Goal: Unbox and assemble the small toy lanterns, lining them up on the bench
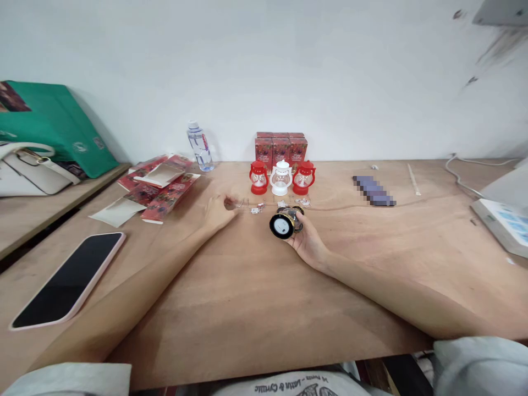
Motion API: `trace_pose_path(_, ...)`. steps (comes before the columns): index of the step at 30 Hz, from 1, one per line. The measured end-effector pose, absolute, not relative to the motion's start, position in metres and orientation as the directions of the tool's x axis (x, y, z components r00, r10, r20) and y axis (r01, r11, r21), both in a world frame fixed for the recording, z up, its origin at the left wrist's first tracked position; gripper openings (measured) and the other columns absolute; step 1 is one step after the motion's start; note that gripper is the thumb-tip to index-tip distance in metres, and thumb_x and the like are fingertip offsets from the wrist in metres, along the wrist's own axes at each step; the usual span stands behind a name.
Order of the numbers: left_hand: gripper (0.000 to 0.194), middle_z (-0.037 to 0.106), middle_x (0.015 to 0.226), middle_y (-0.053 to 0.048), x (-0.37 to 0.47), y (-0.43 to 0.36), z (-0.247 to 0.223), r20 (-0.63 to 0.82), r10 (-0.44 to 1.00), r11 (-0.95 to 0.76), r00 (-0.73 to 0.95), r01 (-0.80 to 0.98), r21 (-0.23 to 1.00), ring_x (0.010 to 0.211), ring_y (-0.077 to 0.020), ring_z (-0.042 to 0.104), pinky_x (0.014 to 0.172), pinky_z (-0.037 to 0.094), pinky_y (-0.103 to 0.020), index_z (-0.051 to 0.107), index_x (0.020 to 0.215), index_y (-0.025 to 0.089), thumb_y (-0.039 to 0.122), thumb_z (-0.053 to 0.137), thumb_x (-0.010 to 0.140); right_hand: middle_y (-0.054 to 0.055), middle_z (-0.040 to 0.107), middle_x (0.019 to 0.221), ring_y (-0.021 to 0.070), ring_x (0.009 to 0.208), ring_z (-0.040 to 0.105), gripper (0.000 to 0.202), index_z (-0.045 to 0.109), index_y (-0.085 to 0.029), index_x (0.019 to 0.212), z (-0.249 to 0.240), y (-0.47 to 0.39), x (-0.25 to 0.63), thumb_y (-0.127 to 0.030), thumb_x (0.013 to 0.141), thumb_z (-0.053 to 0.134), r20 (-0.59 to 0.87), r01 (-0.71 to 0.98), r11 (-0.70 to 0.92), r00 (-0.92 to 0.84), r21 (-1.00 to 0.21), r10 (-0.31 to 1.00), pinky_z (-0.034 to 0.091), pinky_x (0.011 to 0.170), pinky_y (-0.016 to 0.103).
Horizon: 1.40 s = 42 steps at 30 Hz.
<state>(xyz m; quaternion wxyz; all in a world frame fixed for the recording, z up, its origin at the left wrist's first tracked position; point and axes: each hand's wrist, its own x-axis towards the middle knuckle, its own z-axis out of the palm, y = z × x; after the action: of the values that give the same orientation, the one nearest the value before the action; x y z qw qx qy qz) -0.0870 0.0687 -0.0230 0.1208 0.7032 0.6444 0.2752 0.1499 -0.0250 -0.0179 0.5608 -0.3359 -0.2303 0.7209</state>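
Gripping a black and gold lantern in the head view, the right hand is holding it by its side above the wooden table, and the lantern is lying tilted in the grasp, its round pale-centred base facing the camera. The left hand is resting near the tabletop to the left of the lantern, its fingers curling towards some small white and red pieces; whether it is pinching anything, I cannot tell. Beyond these pieces, a red lantern, a white lantern and a second red lantern are standing upright in a row, with patterned red boxes standing just behind them. A clear bottle is leaning slightly near the wall, while opened red cartons are lying in a heap beyond the left forearm. Nearer the person, a phone is lying dark-screened at the left. On the right side, a pixelated item is lying flat, and a thin pale strip is lying beyond it.
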Motion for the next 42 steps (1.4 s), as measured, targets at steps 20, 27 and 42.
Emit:
trace_pose_path(20, 0.031, 0.064, 0.085, -0.005, -0.087, 0.082, -0.029, 0.276, 0.961, -0.191, 0.014, 0.757, 0.625, 0.078, -0.0173, 0.060, 0.073, 0.049, -0.030, 0.054, 0.097, 0.015, 0.028, 0.065, 0.072, 0.000, 0.072, 0.086, 0.0123, 0.078, 0.068, 0.020, 0.066, -0.019, 0.097, -0.020, -0.024, 0.150, -0.031, 0.088, 0.053, -0.235, -0.658, -0.282, -0.161, -0.698, 0.959, 0.057, 0.069, 0.022)
trace_pose_path(27, 0.018, 0.065, 0.085, -0.008, -0.087, 0.083, -0.028, 0.297, 0.954, -0.211, 0.046, 0.808, 0.551, 0.084, -0.0222, 0.058, 0.087, 0.045, -0.039, 0.068, 0.083, 0.015, 0.020, 0.051, 0.078, 0.000, 0.073, 0.087, 0.0126, 0.080, 0.068, 0.020, 0.066, -0.020, 0.096, -0.019, -0.024, 0.150, -0.032, 0.087, 0.054, -0.245, -0.653, -0.286, -0.155, -0.701, 0.957, 0.057, 0.070, 0.022)
trace_pose_path(42, 0.016, 0.058, 0.096, -0.009, -0.075, 0.049, -0.022, 0.802, 0.522, -0.579, 0.290, 0.811, 0.084, 0.093, -0.0226, 0.055, 0.083, 0.041, -0.038, 0.060, 0.096, 0.017, 0.020, 0.051, 0.084, 0.000, 0.072, 0.082, 0.0124, 0.071, 0.067, 0.016, 0.065, -0.020, 0.095, -0.018, -0.023, 0.151, -0.031, 0.086, 0.057, -0.244, -0.664, -0.292, -0.167, -0.689, 0.955, 0.057, 0.066, 0.023)
